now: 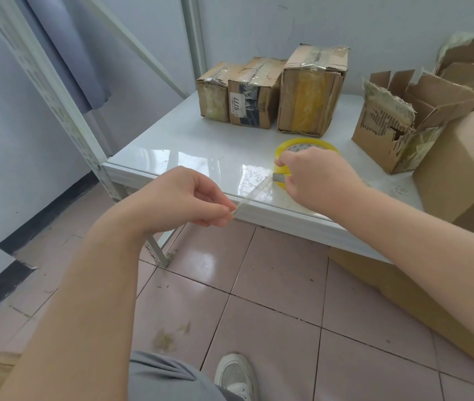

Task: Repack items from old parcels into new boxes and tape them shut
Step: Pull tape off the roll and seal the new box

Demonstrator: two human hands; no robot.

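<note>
Head view: two hands stretch a clear tape strip [251,195] from a yellow tape roll [296,144] at the table [189,146] edge.
Left hand [189,198] pinches the strip's free end; right hand [317,178] grips the roll on the table, with seemingly a small grey blade [278,177] at the strip. Taping seems in hand; next needs a clean cut. Right hand hides much of the roll; the new box [467,163] is cut off at right.

Pink floor tiles [273,314], grey curtain [65,53]

You can read only one number: 9777, upside down, on the white label [236,105] of the middle taped parcel [259,82].
</note>
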